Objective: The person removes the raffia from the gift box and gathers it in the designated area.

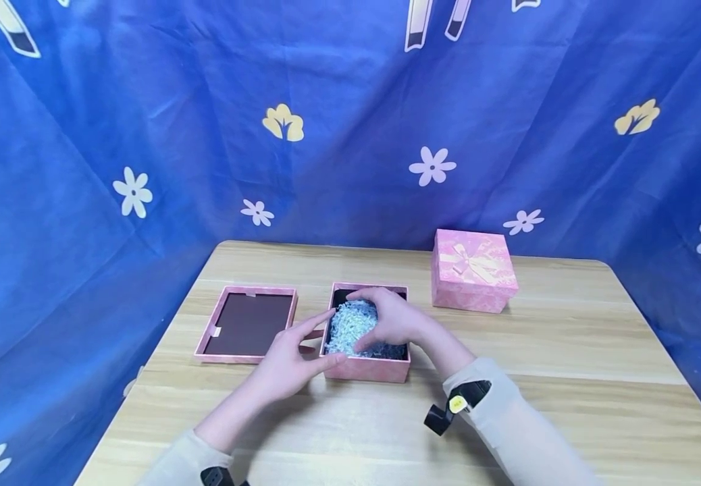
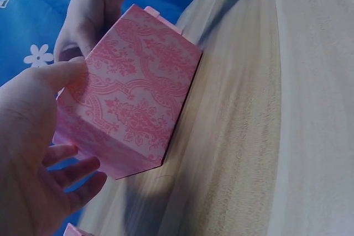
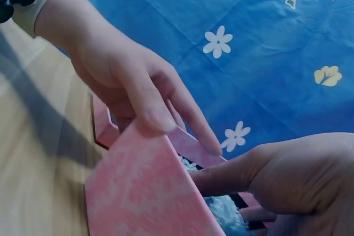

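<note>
A pink patterned gift box [image 1: 367, 369] stands without its lid on the table, filled with pale blue shredded paper [image 1: 350, 325]. My right hand [image 1: 394, 317] reaches into it from the right, thumb and fingers curved round the shredded paper; some fingertips are hidden inside. Around the near left corner of the box, my left hand [image 1: 286, 361] rests with its thumb on the near rim and its index finger at the left rim. Its other fingers hang loosely beside the box in the left wrist view, around the patterned side [image 2: 133, 89].
An upturned lid [image 1: 247, 324] with a dark inside and pink rim lies left of the box. At the back right sits a closed pink gift box [image 1: 473, 271] with a ribbon bow. A blue floral curtain [image 1: 350, 135] hangs behind the wooden table [image 1: 569, 378].
</note>
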The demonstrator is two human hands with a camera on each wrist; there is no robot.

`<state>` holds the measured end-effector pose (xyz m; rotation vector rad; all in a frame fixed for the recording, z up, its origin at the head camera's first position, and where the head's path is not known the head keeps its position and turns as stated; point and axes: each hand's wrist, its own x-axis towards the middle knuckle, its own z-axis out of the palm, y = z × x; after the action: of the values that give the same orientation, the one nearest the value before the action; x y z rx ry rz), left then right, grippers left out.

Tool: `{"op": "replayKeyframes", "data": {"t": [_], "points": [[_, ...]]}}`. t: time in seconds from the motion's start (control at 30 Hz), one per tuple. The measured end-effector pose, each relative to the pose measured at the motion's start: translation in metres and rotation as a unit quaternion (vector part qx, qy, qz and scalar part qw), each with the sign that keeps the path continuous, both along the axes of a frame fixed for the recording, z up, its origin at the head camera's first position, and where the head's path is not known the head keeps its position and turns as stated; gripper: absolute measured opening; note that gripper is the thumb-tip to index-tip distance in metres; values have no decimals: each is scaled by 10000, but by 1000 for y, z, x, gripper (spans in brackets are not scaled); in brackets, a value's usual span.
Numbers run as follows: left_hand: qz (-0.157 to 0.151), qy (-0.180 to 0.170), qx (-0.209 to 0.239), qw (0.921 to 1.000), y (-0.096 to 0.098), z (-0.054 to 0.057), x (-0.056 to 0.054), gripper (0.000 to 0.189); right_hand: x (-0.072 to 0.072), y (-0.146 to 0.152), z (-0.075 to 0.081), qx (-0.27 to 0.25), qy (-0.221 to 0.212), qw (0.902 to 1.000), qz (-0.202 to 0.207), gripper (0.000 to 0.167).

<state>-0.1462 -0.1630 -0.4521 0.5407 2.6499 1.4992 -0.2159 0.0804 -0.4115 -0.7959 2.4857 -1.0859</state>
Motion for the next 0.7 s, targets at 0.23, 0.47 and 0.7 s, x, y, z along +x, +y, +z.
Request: {"op": "replayKeyframes", "data": {"t": [0.23,0.47,0.7], "points": [[-18,20,262,9997,0,-2,1,81,5,-14,-3,67,-525,9975,-460,101],[16,-95,417,9991,0,-5,1,80,6,-24,-11,65,-906,9933,-708,98],[32,-146,507,9986,1,-3,2,81,6,-29,-17,449,-543,9957,-606,85]]}}
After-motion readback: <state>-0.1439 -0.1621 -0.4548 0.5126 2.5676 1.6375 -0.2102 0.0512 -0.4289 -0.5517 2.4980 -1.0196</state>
